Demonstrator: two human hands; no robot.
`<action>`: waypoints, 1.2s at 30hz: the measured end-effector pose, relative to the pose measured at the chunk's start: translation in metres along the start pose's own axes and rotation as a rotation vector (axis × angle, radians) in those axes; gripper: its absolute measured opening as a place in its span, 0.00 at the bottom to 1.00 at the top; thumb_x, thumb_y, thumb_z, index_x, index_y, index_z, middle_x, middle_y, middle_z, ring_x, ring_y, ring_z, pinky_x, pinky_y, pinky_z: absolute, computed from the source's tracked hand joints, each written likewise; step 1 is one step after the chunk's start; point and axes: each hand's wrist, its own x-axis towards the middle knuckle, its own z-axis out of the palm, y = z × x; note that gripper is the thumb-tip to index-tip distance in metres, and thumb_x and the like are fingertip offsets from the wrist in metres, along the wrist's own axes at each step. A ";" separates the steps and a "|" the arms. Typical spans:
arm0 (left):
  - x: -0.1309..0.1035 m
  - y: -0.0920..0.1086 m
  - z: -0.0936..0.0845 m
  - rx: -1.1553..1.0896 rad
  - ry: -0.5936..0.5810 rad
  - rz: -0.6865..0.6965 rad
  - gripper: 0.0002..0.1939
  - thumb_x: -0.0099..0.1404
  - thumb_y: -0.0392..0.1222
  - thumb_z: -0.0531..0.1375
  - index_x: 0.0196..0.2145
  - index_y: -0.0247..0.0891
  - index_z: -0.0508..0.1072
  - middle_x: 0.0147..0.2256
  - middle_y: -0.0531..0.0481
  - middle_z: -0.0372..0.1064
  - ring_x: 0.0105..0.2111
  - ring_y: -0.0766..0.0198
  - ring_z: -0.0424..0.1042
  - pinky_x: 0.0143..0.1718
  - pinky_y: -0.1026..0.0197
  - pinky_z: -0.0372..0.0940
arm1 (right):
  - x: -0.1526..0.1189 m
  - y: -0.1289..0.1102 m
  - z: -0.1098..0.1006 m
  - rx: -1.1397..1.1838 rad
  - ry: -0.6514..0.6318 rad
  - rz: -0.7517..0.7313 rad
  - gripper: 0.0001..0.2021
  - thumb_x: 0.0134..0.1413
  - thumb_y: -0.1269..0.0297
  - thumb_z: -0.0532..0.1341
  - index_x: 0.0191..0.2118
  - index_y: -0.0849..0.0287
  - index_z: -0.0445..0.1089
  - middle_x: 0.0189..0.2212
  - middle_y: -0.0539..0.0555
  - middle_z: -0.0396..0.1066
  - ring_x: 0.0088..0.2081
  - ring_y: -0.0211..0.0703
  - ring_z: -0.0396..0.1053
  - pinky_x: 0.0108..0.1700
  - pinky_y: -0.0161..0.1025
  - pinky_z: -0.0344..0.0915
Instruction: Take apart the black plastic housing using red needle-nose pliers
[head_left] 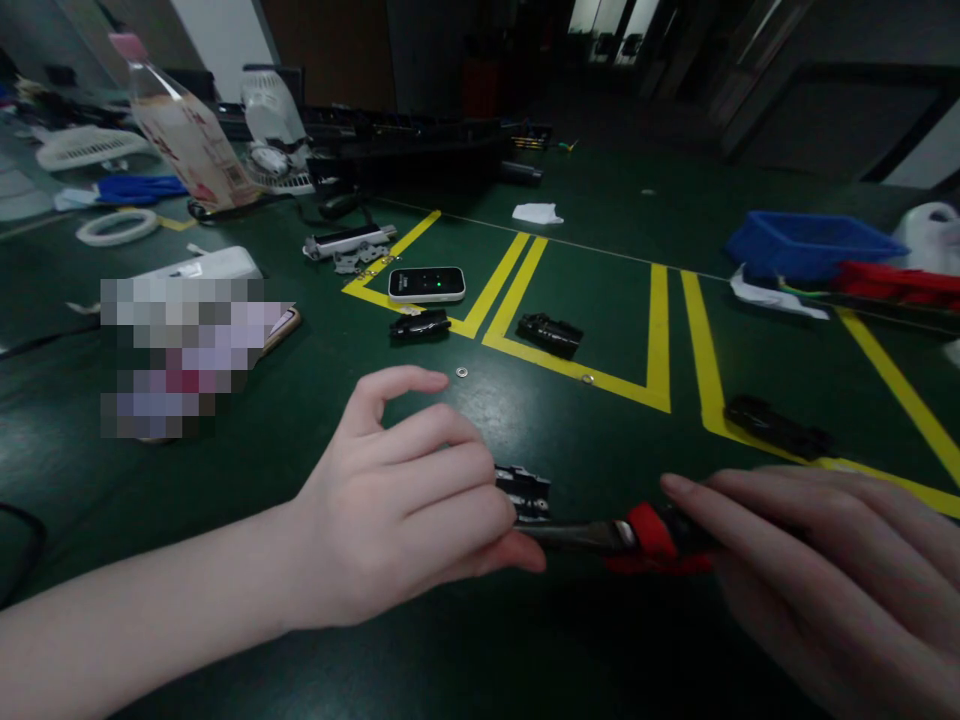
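Observation:
My right hand [832, 560] is wrapped round a pair of red-handled pliers [652, 535], whose metal jaws point left. My left hand [427, 490] has its lower fingers and thumb drawn together at the tip of the jaws, while its top finger sticks out apart. What those fingers pinch is hidden. Just beyond them shows a black-and-silver part [525, 490]; I cannot tell whether it is held or lies on the table. Past my left hand, a small metal ring [461, 372] lies on the green surface.
Black molded parts [551, 334] lie by yellow tape outlines [660, 340]. A white-edged device [427, 284] with a green light sits behind. At left are a phone [281, 330] and a bottle [191, 140]; at right, a blue bin [814, 245].

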 end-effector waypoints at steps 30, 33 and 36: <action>0.001 -0.036 -0.003 -0.557 -0.304 -0.420 0.34 0.64 0.67 0.57 0.55 0.37 0.64 0.51 0.43 0.66 0.47 0.55 0.67 0.49 0.53 0.62 | -0.005 0.020 0.030 0.250 0.008 -0.071 0.36 0.59 0.57 0.60 0.70 0.57 0.50 0.57 0.62 0.65 0.52 0.54 0.70 0.48 0.49 0.73; 0.000 -0.036 0.008 -0.359 -0.513 -0.348 0.42 0.54 0.70 0.64 0.55 0.36 0.65 0.54 0.41 0.65 0.49 0.50 0.66 0.48 0.50 0.62 | -0.006 0.020 0.029 0.258 0.005 -0.027 0.32 0.59 0.56 0.61 0.67 0.54 0.56 0.53 0.58 0.68 0.47 0.48 0.72 0.46 0.43 0.73; 0.001 -0.031 0.018 -0.262 -0.590 -0.222 0.38 0.56 0.66 0.65 0.55 0.38 0.66 0.54 0.43 0.65 0.50 0.51 0.66 0.47 0.50 0.62 | -0.005 0.017 0.027 0.239 -0.003 0.030 0.29 0.58 0.53 0.63 0.64 0.52 0.60 0.51 0.56 0.70 0.45 0.45 0.73 0.46 0.40 0.73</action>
